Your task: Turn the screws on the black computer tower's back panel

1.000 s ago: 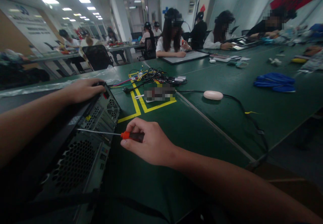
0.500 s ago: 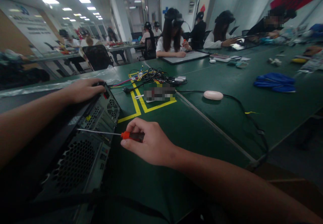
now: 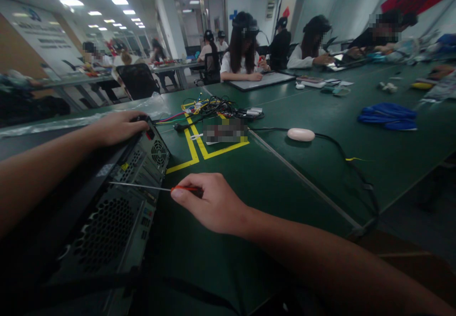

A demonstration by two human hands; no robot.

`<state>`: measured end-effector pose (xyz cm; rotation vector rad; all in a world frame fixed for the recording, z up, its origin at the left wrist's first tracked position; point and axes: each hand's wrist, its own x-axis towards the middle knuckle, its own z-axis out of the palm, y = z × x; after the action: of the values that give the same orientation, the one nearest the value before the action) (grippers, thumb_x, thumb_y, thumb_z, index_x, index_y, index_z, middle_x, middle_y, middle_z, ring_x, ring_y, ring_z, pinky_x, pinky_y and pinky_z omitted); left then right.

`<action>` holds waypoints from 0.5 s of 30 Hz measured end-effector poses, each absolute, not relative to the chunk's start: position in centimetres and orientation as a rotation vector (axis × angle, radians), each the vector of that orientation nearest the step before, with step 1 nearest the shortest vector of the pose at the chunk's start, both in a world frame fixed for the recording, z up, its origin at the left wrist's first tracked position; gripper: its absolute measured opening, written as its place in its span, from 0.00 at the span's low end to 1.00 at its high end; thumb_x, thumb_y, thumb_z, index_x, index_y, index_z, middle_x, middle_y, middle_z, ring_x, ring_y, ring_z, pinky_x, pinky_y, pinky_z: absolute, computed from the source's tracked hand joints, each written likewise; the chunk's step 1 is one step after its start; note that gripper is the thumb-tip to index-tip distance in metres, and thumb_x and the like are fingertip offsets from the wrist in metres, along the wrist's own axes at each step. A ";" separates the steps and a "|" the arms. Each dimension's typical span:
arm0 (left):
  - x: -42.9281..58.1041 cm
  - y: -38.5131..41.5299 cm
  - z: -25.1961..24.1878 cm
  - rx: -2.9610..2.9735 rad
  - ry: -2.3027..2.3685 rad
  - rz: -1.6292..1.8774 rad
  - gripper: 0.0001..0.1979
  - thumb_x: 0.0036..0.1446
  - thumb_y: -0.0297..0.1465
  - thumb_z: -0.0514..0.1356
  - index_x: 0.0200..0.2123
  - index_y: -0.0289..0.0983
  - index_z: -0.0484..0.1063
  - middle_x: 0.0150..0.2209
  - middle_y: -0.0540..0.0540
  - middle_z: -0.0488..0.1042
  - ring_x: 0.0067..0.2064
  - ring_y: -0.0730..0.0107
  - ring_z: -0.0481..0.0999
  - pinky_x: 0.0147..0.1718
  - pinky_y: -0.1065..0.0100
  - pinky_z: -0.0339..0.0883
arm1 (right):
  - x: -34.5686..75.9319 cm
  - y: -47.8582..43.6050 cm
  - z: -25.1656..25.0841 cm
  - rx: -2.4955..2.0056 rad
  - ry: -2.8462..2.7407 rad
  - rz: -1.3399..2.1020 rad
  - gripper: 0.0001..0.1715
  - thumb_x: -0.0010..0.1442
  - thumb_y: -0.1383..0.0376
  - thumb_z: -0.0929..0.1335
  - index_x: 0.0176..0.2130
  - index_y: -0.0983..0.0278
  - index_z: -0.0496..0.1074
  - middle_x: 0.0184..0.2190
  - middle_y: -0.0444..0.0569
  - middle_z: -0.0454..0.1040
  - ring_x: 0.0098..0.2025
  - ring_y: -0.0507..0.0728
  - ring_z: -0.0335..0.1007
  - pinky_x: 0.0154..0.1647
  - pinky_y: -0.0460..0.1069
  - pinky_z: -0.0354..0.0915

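Observation:
A black computer case [image 3: 110, 168] lies at the left with its metal rear panel, round vent holes and ports facing right. My left hand [image 3: 124, 127] grips its far rear corner, thumb along the near edge and the other fingertips out of sight. In my right hand [image 3: 210, 199] is a screwdriver [image 3: 142, 186] with a red and dark handle, held with the thumb on top. Its long thin shaft points left, and the tip meets the upper edge of the rear panel. Whatever screw is at the tip is too small to make out.
Beyond the case, a tangle of cables [image 3: 221, 107] lies by yellow tape [image 3: 194, 152] on the green table [image 3: 278, 202]. A pink oval case [image 3: 301, 134], a long black cable [image 3: 359, 178] and a blue bundle [image 3: 388, 116] are to the right. Several people sit across the table.
My right hand has rolled around the screwdriver handle, so the thumb now covers its red collar. The shaft tip stays at the same place. My left hand has not moved.

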<state>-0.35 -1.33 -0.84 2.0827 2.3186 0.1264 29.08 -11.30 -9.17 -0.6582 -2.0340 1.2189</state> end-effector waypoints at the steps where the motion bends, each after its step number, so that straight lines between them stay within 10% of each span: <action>1: -0.4 -1.3 -0.9 2.091 2.314 0.125 0.40 0.54 0.50 0.45 0.62 0.31 0.67 0.62 0.36 0.70 0.61 0.45 0.70 0.62 0.50 0.60 | 29.1 -11.3 -9.1 -0.660 -2.027 1.227 0.16 0.67 0.55 0.67 0.40 0.65 0.77 0.33 0.46 0.77 0.34 0.52 0.71 0.36 0.47 0.63; 15: -0.2 -1.4 -0.8 2.105 2.305 0.140 0.41 0.53 0.50 0.45 0.61 0.30 0.68 0.61 0.35 0.70 0.62 0.46 0.69 0.64 0.51 0.58 | 29.1 -11.3 -9.3 -0.645 -2.022 1.222 0.10 0.60 0.62 0.72 0.40 0.61 0.69 0.33 0.43 0.75 0.34 0.52 0.71 0.36 0.48 0.66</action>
<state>-0.23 -1.39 -0.84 2.1048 2.3052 0.1403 29.15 -11.29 -9.28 -0.6446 -2.0220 1.2220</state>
